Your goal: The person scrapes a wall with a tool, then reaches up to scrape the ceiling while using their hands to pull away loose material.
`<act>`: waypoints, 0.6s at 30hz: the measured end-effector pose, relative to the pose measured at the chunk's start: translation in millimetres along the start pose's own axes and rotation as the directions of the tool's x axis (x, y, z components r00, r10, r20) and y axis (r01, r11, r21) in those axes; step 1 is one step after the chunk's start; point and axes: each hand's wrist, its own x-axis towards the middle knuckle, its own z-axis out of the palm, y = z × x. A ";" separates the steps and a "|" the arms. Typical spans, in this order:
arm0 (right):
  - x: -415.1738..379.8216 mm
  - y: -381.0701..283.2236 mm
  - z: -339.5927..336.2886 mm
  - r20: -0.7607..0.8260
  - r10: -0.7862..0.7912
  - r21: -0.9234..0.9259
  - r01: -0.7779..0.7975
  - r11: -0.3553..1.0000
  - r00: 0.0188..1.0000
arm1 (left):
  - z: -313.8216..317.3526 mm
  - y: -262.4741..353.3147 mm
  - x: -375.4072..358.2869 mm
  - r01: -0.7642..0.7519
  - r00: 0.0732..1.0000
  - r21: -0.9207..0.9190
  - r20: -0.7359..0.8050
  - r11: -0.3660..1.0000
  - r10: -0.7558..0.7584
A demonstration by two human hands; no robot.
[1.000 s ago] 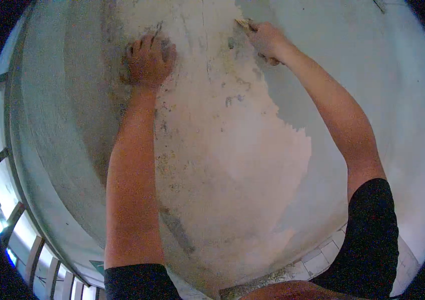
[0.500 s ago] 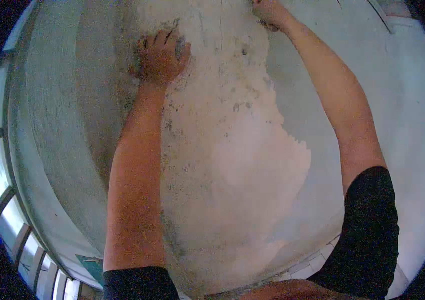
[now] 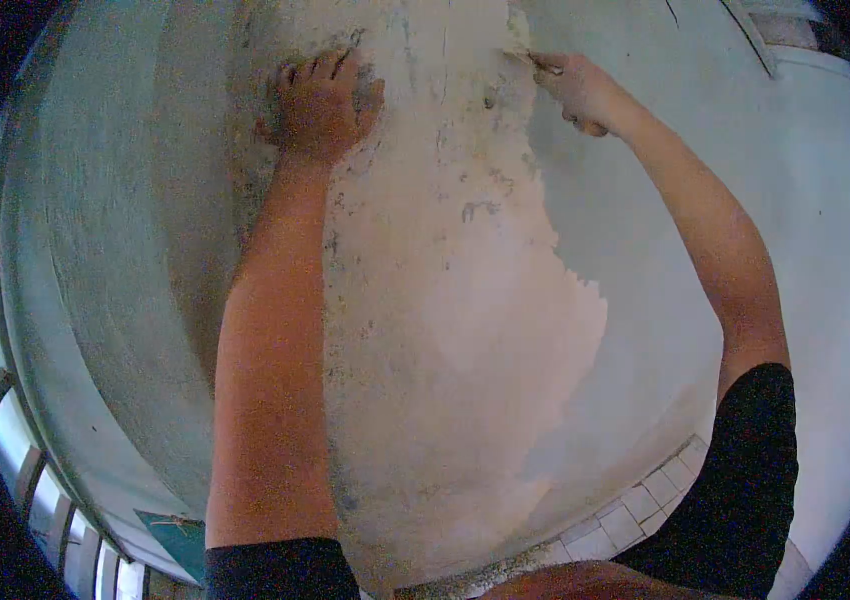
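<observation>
My left hand (image 3: 323,110) lies with its fingers spread against the wall (image 3: 465,330), at the upper left of the bare patch. On the upper right, my right hand (image 3: 583,95) is closed round a small scraper (image 3: 517,54), whose thin edge meets the wall near the border of the patch. Most of the tool is hidden in my fingers. The patch is beige and pinkish with dark specks and small pits, and a ragged edge separates it from the grey-green coating (image 3: 635,260) at the right.
Light tiles (image 3: 625,515) run along the bottom right. A barred window (image 3: 20,470) lies at the left edge, with a green object (image 3: 173,540) near the bottom left. A dark strip (image 3: 748,38) crosses the upper right.
My right hand has moved down and to the right, and the scraper's edge now shows. My left hand stays in place on the wall. The view has shifted slightly.
</observation>
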 end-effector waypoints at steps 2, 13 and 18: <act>-4.9 -2.7 10.0 -0.005 0.158 -0.071 -0.158 0.985 0.987 | 1.4 0.5 0.8 0.028 0.999 -0.064 -0.016 0.998 -0.029; 36.0 -12.0 8.4 -0.088 0.091 0.055 -0.086 0.995 0.992 | 17.3 -9.9 0.0 -0.012 0.997 -0.090 -0.076 0.996 0.005; 43.4 -60.5 -21.4 -0.103 0.176 0.125 -0.163 0.979 0.979 | 23.8 -9.7 -1.5 0.038 0.998 -0.095 -0.040 0.995 -0.042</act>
